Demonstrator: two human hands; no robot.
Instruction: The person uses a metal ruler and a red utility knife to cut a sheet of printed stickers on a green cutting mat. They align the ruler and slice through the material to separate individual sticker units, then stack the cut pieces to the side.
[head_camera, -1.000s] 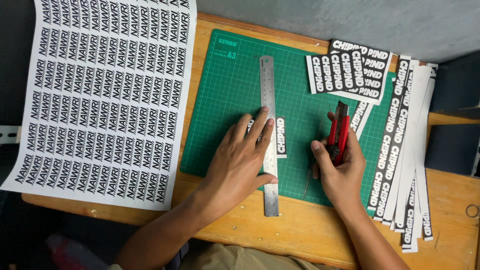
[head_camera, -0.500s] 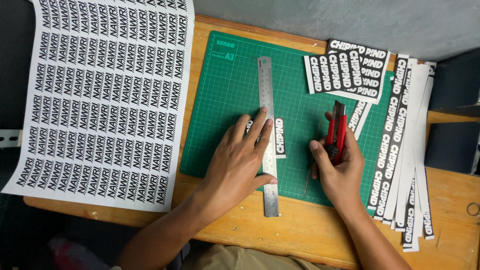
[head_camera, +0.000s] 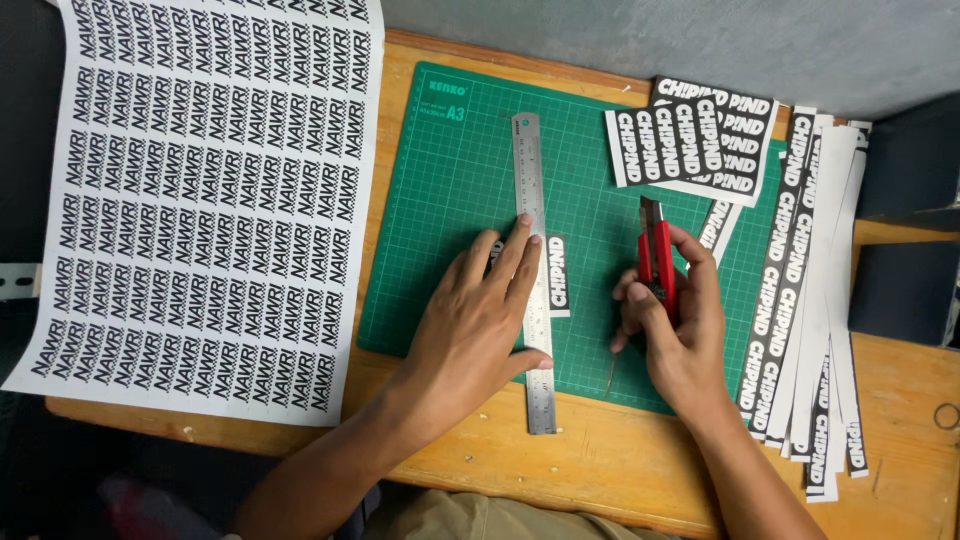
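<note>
My left hand (head_camera: 480, 315) presses flat on a steel ruler (head_camera: 531, 170) that lies lengthwise on a green cutting mat (head_camera: 450, 190). Under the ruler and my fingers lies a small black sticker strip (head_camera: 558, 275) with white lettering, its right part showing. My right hand (head_camera: 675, 325) grips a red utility knife (head_camera: 655, 255), blade end pointing away from me, just right of the strip and above the mat.
A large white sheet (head_camera: 200, 190) of printed stickers hangs over the wooden table's (head_camera: 620, 460) left side. Cut black sticker blocks (head_camera: 690, 140) lie at the mat's far right corner. Long cut strips (head_camera: 810, 290) are piled at the right. A grey wall runs behind.
My right hand has shifted the red knife slightly left, toward the ruler, and regripped it. My left hand and the ruler have stayed put.
</note>
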